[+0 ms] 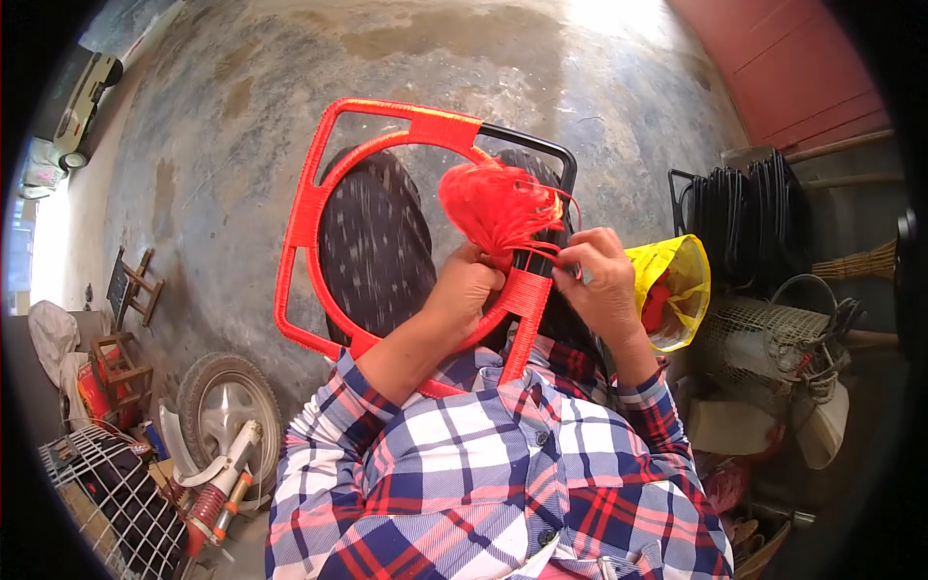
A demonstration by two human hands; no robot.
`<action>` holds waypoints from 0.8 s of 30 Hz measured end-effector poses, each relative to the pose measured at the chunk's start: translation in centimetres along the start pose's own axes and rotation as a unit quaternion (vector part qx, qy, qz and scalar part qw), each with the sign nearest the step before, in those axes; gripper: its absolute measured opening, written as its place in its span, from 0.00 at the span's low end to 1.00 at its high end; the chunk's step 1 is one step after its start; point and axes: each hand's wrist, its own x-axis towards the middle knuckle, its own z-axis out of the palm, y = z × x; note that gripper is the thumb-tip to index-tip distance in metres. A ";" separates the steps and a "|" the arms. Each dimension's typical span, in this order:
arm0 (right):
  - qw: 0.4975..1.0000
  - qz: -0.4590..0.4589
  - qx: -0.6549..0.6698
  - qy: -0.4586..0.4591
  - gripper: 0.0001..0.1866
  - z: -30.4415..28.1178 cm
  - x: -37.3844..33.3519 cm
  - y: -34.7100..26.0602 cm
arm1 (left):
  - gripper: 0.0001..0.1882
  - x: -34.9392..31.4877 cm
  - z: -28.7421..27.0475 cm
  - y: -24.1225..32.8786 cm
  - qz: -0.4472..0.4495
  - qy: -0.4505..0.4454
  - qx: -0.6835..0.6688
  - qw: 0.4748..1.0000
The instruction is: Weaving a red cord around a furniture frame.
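Across my lap lies a metal frame [307,215], a rounded square with a ring inside, mostly wound in red cord. Its upper right corner is bare black metal. My left hand [466,292] is closed at the base of a loose bundle of red cord [498,201], against the frame's right side; its fingertips are partly hidden. Just right of it, my right hand [597,275] pinches by the bare black stretch, where red strands run to its fingers. Tight red winding covers the bar below both hands.
A yellow bag [688,290] with red material inside stands close to my right arm. Beyond it are stacked black frames [749,217] and a wire basket [764,338]. A wheel [227,411], small wooden stools [124,372] and a white wire rack [111,488] sit at left.
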 end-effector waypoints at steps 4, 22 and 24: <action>1.000 0.006 0.015 -0.021 0.17 0.5 0.1 -0.2 | 0.21 -0.2 0.1 0.1 -0.018 -0.034 -0.045 0.998; 0.991 0.100 0.082 -0.044 0.12 0.5 -0.9 -0.7 | 0.12 -0.6 0.7 1.1 -0.035 0.023 -0.089 0.995; 0.992 0.090 0.072 -0.054 0.16 0.5 -0.7 -0.6 | 0.12 -0.8 0.9 1.3 -0.041 -0.002 -0.104 0.994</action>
